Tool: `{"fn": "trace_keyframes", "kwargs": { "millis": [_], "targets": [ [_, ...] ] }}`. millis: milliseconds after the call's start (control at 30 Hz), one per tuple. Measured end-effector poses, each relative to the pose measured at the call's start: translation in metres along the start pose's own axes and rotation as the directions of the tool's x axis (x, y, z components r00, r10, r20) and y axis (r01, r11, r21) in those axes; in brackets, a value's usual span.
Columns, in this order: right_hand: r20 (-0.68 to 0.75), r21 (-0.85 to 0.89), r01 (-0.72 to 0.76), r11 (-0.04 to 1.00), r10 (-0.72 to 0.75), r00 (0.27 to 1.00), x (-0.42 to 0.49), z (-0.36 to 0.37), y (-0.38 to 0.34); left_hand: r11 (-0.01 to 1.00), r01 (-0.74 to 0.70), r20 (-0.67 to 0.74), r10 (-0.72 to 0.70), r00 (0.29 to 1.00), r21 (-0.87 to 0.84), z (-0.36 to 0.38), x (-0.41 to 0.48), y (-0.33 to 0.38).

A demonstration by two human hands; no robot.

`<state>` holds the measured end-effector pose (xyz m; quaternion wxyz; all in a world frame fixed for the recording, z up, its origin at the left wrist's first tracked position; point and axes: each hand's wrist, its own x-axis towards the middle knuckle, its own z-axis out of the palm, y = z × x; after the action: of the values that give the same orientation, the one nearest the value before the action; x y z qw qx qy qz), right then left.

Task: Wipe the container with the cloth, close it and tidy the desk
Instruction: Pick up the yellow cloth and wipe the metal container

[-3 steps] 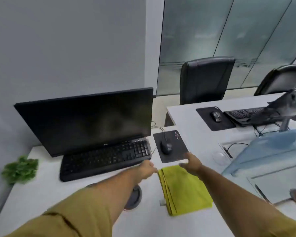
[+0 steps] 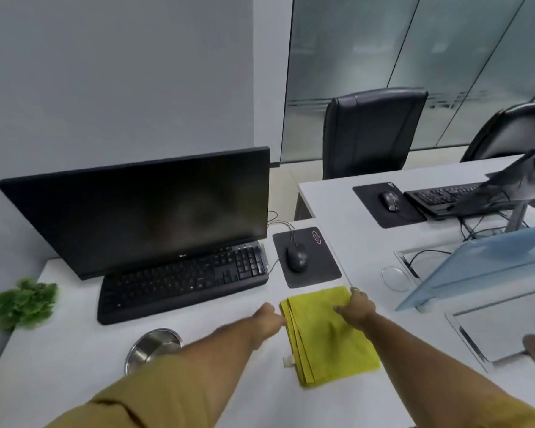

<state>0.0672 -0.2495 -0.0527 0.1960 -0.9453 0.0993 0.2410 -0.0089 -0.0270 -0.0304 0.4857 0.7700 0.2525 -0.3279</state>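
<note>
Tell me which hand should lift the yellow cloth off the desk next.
Right. The right hand already rests on the far corner of the yellow cloth, fingers spread over it. The left hand only meets the cloth's folded edge, closed up, with its forearm crossing over the steel container.

Two bare forearms reach forward from the bottom of the view, each ending in a mustard-coloured sleeve near the lower edge. The left hand (image 2: 267, 319) is curled loosely, knuckles up, fingers tucked toward the right. The right hand (image 2: 357, 305) lies palm down with its fingers bent, a ring on one finger, thumb pointing left. The hands are near each other but apart.
</note>
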Motion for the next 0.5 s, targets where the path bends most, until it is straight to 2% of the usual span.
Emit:
{"fn": "trace_keyframes", "kwargs": {
  "millis": [67,133,200,233,300,367,400,433,500],
  "targets": [
    [0.029,-0.004,-0.085,0.996,0.085,0.996,-0.003,0.011,0.016,0.995,0.064,0.024,-0.063,0.998,-0.075,0.025,0.004,-0.008],
    [0.034,0.04,-0.097,0.994,0.096,0.995,-0.003,0.021,0.022,0.985,0.077,0.014,-0.076,0.997,-0.156,0.044,0.011,-0.009],
    [0.06,0.172,-0.117,0.978,0.108,0.992,-0.002,0.025,0.025,0.952,0.087,0.043,-0.078,0.996,-0.294,0.063,0.016,-0.008],
    [0.102,0.294,-0.166,0.941,0.142,0.985,-0.005,0.025,0.025,0.923,0.097,0.071,-0.076,0.995,-0.371,0.068,0.012,-0.005],
    [0.258,0.539,-0.274,0.797,0.154,0.954,-0.022,0.021,0.02,0.903,0.093,0.096,-0.057,0.994,-0.419,0.069,0.003,0.0],
    [0.407,0.678,-0.345,0.649,0.058,0.911,-0.048,0.008,0.006,0.89,0.08,0.117,-0.03,0.993,-0.449,0.057,-0.006,0.004],
    [0.436,0.739,-0.356,0.572,-0.003,0.9,-0.064,0.0,-0.002,0.867,0.066,0.122,-0.006,0.993,-0.493,0.048,-0.01,0.004],
    [0.454,0.804,-0.371,0.464,-0.076,0.888,-0.078,-0.007,-0.009,0.831,0.075,0.147,0.008,0.989,-0.55,0.035,-0.017,0.004],
    [0.428,0.901,-0.393,0.182,-0.23,0.874,-0.105,-0.017,-0.021,0.759,0.058,0.169,0.069,0.983,-0.648,0.004,-0.033,0.003]
  ]
}}
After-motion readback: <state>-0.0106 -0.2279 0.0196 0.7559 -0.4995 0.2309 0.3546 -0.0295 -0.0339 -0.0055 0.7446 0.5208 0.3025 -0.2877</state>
